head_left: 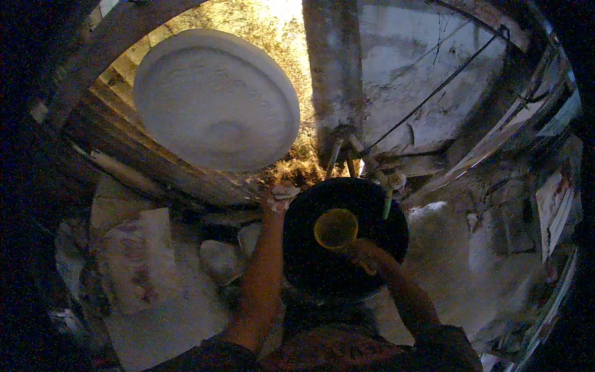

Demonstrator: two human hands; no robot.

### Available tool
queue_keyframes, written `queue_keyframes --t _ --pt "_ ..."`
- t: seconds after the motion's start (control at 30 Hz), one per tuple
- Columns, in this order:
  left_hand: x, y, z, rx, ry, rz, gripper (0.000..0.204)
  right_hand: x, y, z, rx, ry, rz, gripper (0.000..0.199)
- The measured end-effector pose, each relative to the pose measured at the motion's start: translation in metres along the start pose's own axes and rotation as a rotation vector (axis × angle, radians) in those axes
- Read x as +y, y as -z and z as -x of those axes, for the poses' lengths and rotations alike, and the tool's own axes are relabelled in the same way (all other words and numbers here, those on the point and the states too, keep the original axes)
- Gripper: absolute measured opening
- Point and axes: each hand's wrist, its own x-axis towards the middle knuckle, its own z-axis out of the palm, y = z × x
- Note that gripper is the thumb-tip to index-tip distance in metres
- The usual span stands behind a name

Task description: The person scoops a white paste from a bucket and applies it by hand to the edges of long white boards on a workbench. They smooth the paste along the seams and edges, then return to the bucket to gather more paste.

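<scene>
A large black round bucket or basin (304, 266) is in front of me, its inside too dark to make out. Over it, my right hand (367, 253) grips a yellowish mug (336, 229) by its side, apparently at the handle. My left hand (277, 197) is at the far left rim of the bucket, fingers closed around a pale crumpled cloth (285, 191). Just beyond that hand lies a big round pale plate (214, 99), with a shallow raised rim and a faint round mark on its surface.
Bright yellow light, seemingly fire, glows behind the plate. Sticks (333, 158) and a greenish rod (388, 204) stand at the bucket's far side. A pale sack (139, 260) and a small whitish container (220, 260) are on the left. A stained wall (427, 74) rises at far right.
</scene>
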Motion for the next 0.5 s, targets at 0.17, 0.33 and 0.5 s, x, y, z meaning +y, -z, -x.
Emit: queue_keyframes --t 0.17,0.33,0.5 --pt "-0.029 -0.019 -0.029 0.072 0.022 -0.03 0.047 -0.132 -0.06 0.07 0.168 0.148 -0.019 0.04" --pt "-0.057 -0.032 -0.059 0.145 0.054 -0.061 0.048 -0.198 -0.077 0.1 0.451 0.797 1.177 0.029" --pt "-0.084 -0.038 -0.086 0.209 0.08 -0.094 0.049 -0.229 -0.085 0.087 0.653 0.69 0.998 0.035"
